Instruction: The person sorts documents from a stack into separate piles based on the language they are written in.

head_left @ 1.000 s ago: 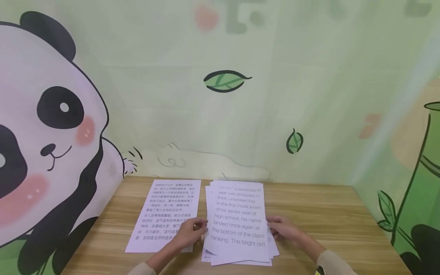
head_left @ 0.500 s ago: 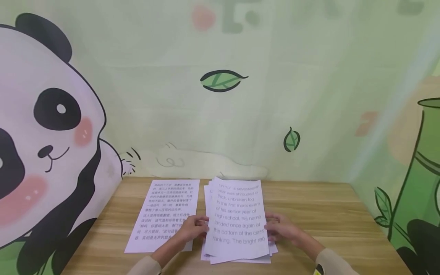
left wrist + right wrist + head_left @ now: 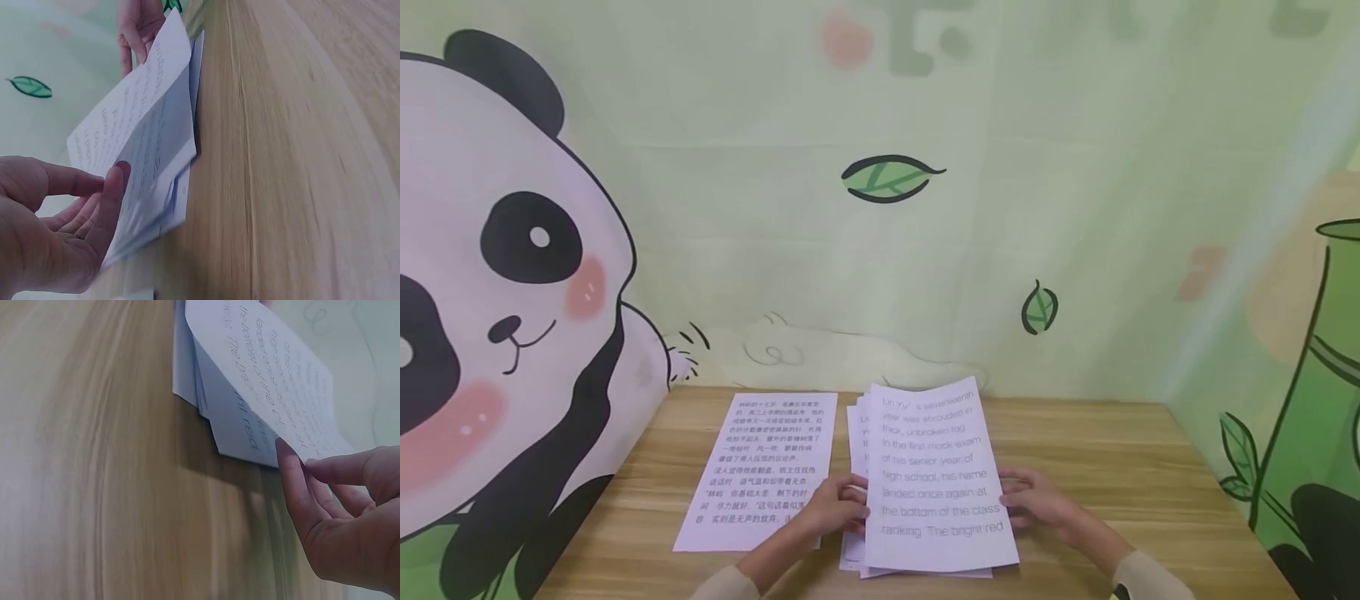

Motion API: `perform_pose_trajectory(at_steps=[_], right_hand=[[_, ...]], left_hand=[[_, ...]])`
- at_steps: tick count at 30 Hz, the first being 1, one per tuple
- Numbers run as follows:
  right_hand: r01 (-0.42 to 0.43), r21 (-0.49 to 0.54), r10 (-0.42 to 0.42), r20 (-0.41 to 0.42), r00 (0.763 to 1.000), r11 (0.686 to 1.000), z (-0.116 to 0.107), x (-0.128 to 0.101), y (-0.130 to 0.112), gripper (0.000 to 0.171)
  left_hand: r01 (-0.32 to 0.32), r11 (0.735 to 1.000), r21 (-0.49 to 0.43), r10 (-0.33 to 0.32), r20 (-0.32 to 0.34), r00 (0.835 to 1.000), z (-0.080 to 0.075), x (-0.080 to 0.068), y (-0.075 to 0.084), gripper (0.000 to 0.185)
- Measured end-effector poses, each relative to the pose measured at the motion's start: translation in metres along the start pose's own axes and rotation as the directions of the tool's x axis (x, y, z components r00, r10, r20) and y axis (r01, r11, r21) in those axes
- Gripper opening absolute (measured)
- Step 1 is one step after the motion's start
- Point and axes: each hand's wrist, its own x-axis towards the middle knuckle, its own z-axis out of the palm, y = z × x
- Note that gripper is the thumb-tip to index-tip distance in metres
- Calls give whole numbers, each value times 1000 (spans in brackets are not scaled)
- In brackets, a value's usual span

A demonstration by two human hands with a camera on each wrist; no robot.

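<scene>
Person's body as seen from the head camera. Left hand [image 3: 835,506] and right hand [image 3: 1037,500]: bare, without rings, watch or gloves. Beige long sleeves [image 3: 1150,579] cover both forearms near the wooden table's [image 3: 1112,467] front edge, ending in plain cuffs short of the wrists.
</scene>
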Motion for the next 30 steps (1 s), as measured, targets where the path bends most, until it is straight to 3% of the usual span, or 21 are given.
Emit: perform_pose_trajectory(at_steps=[9, 15, 30], right_hand=[[-4, 21, 4, -22, 1000, 1000, -30, -9, 9, 64], [-11, 86, 11, -1, 1000, 996, -52, -17, 13, 68], [-10, 75, 13, -45, 999, 997, -112, -40, 34, 66]], left_hand=[[-31, 999, -24, 31, -4, 1000, 28, 6, 10, 44], [1, 998, -55, -3, -32, 999, 50, 13, 14, 43], [-26, 995, -101, 25, -16, 1000, 117, 35, 22, 44]])
